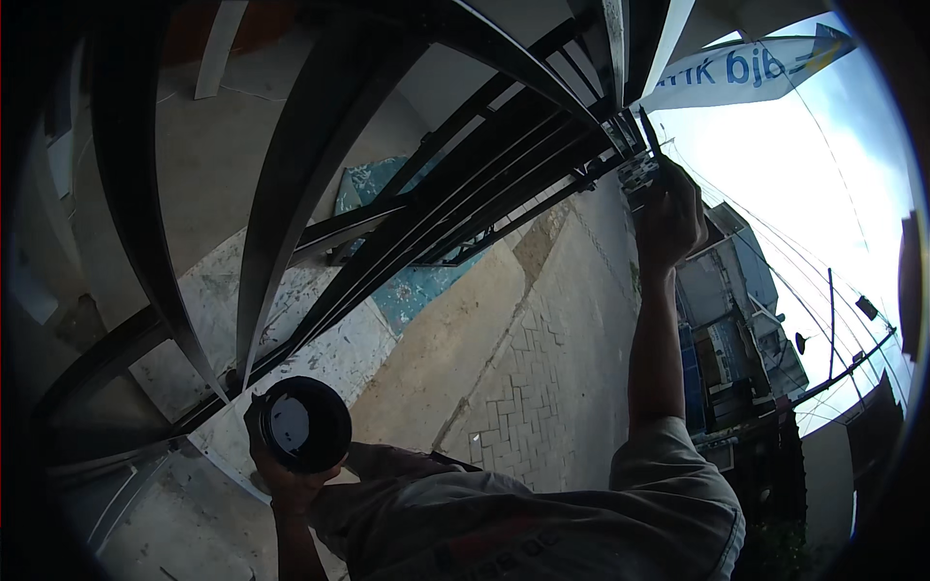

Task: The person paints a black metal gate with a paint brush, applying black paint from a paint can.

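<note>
My left hand (280, 472) is closed around a round dark can (306, 425), tipped so that its opening faces the camera. Dark, shiny liquid with a pale reflection lies inside. At the upper right, my right hand (672, 210) is raised with the arm stretched out, gripping a slim dark tool (649, 131), probably a paintbrush; its tip is near the end of a black metal frame. That frame (450, 196), with long parallel bars, runs diagonally across the view. Wide dark metal bars (290, 167) curve through the upper left, some with pale edges.
Below the frame, a blue-green patterned sheet (418, 290) and a paint-spotted pale sheet (341, 356) lie on the concrete. Paving blocks (519, 407) border the roadway. Buildings (726, 327), overhead wires and a banner (748, 72) with writing stand to the right.
</note>
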`<move>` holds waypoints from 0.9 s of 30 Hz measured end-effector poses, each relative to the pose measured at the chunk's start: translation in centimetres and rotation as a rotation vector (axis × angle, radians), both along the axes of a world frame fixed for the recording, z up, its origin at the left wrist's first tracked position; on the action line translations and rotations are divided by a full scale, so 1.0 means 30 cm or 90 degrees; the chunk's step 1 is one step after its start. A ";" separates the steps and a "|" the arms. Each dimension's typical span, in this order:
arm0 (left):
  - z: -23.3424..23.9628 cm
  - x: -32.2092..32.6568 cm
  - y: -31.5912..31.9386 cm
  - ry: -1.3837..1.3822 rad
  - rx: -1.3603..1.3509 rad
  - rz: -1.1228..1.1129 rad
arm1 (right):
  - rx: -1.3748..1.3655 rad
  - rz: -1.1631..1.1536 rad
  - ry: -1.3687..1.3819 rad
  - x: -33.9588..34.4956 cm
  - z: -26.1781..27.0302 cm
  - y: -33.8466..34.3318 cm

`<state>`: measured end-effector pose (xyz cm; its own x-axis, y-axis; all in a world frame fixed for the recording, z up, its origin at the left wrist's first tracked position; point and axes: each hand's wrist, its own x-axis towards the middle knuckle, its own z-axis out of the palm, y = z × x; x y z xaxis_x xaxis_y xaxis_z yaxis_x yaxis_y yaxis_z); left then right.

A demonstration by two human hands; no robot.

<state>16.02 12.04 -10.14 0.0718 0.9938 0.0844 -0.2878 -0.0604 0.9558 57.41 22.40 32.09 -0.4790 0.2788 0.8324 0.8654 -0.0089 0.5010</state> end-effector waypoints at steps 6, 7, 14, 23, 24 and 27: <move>-0.040 0.092 0.037 0.061 0.075 0.011 | -0.037 -0.040 -0.006 0.229 0.055 0.200; -0.045 0.107 0.042 0.058 0.078 0.012 | -0.062 -0.053 -0.001 0.255 0.065 0.220; -0.030 0.178 0.087 0.037 0.103 0.046 | -0.064 -0.070 -0.023 0.334 0.082 0.309; -0.054 0.191 0.101 -0.005 0.057 0.052 | -0.005 -0.051 -0.132 0.292 0.101 0.323; -0.062 0.187 0.094 0.007 0.040 0.060 | -0.007 -0.045 -0.132 0.264 0.091 0.320; -0.020 0.178 0.100 0.012 0.023 0.051 | 0.024 -0.002 -0.158 0.156 0.078 0.261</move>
